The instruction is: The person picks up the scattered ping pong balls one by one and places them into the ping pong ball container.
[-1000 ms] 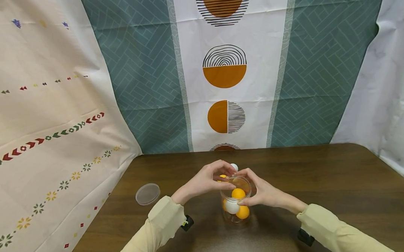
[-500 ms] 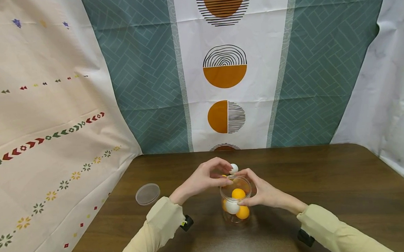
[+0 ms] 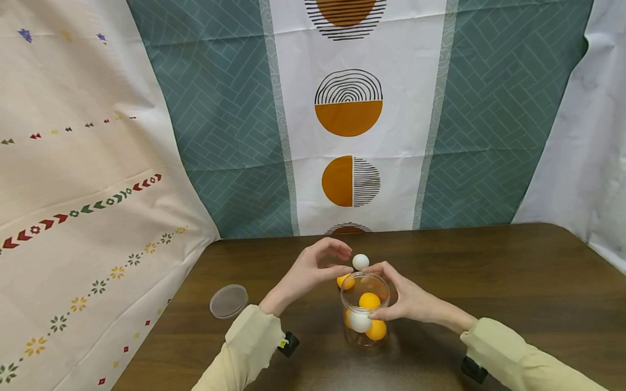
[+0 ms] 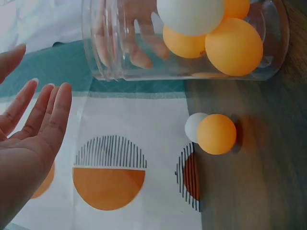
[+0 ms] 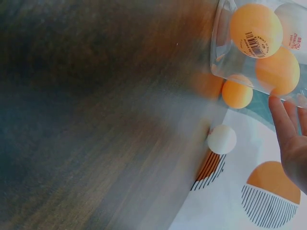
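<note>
**The left hand (image 3: 308,270) slides off the top of the jar (image 3: 352,303)**

The big brown table (image 3: 469,282) has everything on it. A moment ago, the left hand was over the jar's round mouth. Now it is back past the far left edge, so the mouth is not covered. I think this means the right hand (image 3: 411,299) keeps the jar steady by itself, and the left one is free.

The left hand is loosely spread, with its thumb apart from its softly bent fingers. It holds nothing and touches nothing that I can see. The right hand curls around the jar's top, thumb in front, fingers behind.

The jar stands upright, with no top on. A flat round lid (image 3: 229,301) lies well off to the left.

Inside the jar I see three orange balls (image 3: 369,301) and one white ball (image 3: 360,322). A loose orange ball (image 3: 346,282) sits just behind the jar. A loose white ball (image 3: 361,262) sits a bit farther back.
</note>
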Motion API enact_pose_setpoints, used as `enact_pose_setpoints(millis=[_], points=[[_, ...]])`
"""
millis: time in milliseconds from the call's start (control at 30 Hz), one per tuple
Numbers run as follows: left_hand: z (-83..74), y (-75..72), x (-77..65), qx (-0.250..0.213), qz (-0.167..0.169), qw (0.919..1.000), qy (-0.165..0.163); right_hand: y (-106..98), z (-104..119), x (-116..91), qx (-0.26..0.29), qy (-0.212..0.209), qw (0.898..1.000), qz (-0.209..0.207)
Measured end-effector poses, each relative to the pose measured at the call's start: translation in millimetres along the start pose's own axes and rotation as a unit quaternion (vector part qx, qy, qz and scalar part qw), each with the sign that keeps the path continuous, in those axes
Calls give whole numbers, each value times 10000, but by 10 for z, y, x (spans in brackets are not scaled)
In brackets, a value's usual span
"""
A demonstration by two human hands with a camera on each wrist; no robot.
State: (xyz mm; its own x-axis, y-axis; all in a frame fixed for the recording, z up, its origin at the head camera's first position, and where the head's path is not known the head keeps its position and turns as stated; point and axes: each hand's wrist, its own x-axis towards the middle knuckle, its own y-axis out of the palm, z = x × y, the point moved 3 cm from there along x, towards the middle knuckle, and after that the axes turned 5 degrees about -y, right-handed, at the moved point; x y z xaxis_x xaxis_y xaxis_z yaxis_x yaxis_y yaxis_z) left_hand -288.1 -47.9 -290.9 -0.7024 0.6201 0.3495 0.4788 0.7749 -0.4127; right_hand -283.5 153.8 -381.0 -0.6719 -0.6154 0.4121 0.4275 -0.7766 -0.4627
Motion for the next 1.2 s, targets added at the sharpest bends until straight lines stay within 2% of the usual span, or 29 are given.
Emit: enact_pose_setpoints(millis=[233,567,800,1200], points=[[116,-56,-9,119,-527,9985,-125,1,4,5,19,-18,10000,-9],[279,-78,29,1,-986,9951,-81,9,14,11,44,39,10000,-32],[441,-63,65,118,-1008,9946,-221,12,-4,10,133,4,9999,9],[653,-48,107,384,-885,9930,-676,2,2,14,135,-4,9999,20]])
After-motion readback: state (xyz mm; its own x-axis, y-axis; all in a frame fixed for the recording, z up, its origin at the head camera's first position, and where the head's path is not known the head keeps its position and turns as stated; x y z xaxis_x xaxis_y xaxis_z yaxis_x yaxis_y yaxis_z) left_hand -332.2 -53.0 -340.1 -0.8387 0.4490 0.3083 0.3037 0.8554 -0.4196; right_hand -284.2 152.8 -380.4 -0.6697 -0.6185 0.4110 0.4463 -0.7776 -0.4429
